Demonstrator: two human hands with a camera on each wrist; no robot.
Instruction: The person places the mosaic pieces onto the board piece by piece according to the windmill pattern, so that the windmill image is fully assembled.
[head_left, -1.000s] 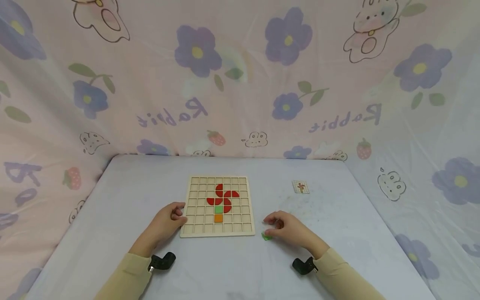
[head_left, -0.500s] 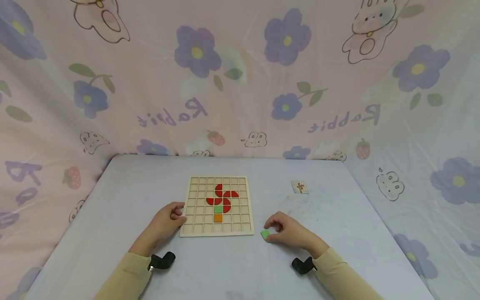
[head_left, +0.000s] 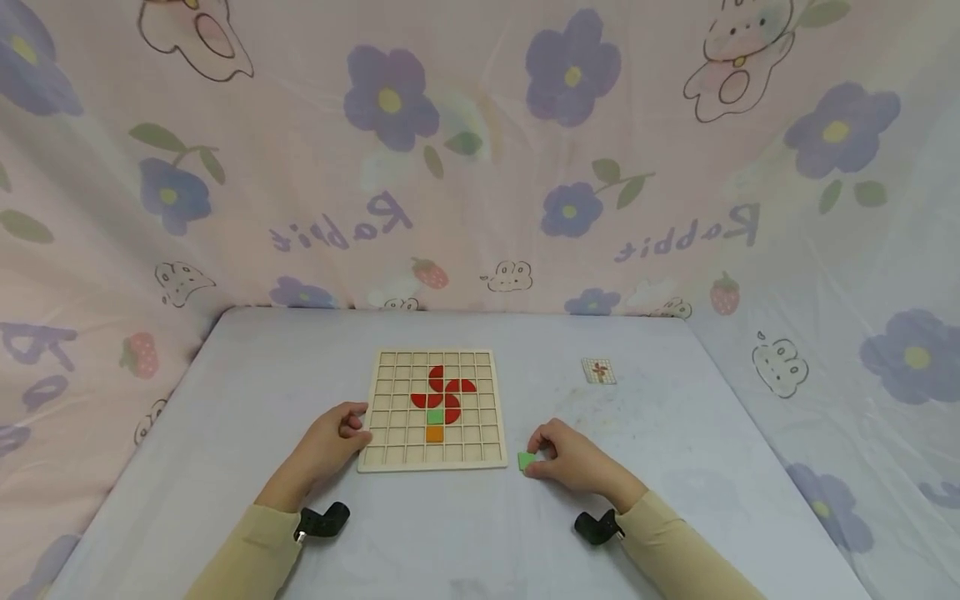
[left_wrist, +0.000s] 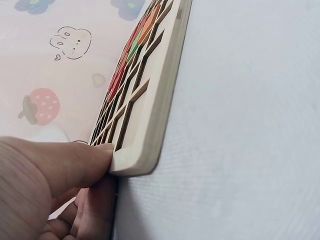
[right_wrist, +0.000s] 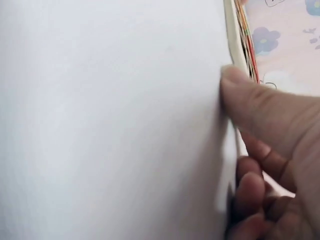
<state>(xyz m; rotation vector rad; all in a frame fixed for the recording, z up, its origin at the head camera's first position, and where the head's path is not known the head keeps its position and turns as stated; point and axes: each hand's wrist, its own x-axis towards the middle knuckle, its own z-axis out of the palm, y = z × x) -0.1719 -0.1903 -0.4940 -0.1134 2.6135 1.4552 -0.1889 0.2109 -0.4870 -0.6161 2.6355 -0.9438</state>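
A square wooden grid board (head_left: 432,468) lies on the white table; red quarter-round pieces (head_left: 452,408) form a pinwheel on it. Below the pinwheel sit a green square tile (head_left: 435,416) and an orange square tile (head_left: 434,433). My left hand (head_left: 327,443) holds the board's left edge; in the left wrist view its thumb (left_wrist: 82,162) presses the rim near the corner. Just right of the board's near right corner, my right hand (head_left: 576,462) pinches a loose green square tile (head_left: 523,461) between thumb and fingers. The right wrist view shows the thumb (right_wrist: 260,102), with that tile hidden.
A small pattern card (head_left: 600,371) with a red pinwheel printed on a grid lies at the back right of the table. Behind the table hangs a pink cloth (head_left: 480,183) with flowers and rabbits. Black wrist cameras (head_left: 324,522) sit at both sleeves.
The green tile in my right hand has turned from tilted to flatter and moved slightly left and away from me, towards the board. My left hand stays at the board's edge.
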